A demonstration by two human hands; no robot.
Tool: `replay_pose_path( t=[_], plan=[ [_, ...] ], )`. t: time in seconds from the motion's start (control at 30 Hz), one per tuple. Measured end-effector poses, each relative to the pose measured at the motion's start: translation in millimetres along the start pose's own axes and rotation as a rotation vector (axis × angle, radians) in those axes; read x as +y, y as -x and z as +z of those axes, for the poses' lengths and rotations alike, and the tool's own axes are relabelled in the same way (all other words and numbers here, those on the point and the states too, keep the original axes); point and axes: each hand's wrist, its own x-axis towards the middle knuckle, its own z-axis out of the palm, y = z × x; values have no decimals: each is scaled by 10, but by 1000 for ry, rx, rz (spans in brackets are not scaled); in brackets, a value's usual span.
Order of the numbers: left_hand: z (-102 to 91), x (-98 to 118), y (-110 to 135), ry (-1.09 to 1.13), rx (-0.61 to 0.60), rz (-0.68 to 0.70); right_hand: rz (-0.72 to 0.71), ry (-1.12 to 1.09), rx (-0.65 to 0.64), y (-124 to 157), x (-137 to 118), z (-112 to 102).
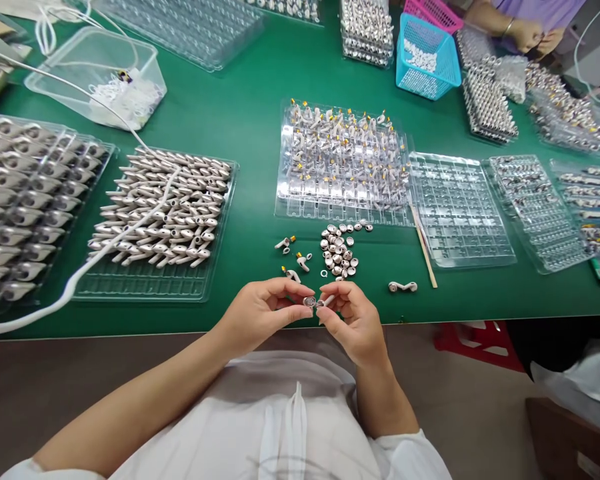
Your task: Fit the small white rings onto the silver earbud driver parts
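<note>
My left hand (264,308) and my right hand (353,319) meet at the near edge of the green table (250,107). The left fingers pinch a small round silver cap (309,301). My right fingers pinch a small white earbud shell (326,301) pressed against that cap. Just beyond my hands lies a loose pile of silver caps (338,252). Three white shells with yellow tips (296,259) lie left of the pile. A finished earbud (403,287) lies to the right.
A clear tray of white shells (345,160) sits behind the pile, with an empty clear tray (457,207) and a wooden stick (424,250) to its right. Trays of earbuds (163,210) fill the left. A blue basket (427,57) and another person's hands (527,35) are at the far right.
</note>
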Motion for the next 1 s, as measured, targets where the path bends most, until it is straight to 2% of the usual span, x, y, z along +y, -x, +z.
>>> replay_pose_path(
  t=[0.17,0.47,0.7,1.0],
  plan=[
    [8,59,-39,155,-81,-105,-20,34,5,0,-11,-17],
    [64,53,-56,94,-71,-168,25,19,-4,-31,37,-32],
    [81,2,-56,-9,-55,-163,91,-124,-27,-78,66,-38],
    [104,29,20,-97,-53,-81,95,-66,-68,-21,14,-42]
  ],
)
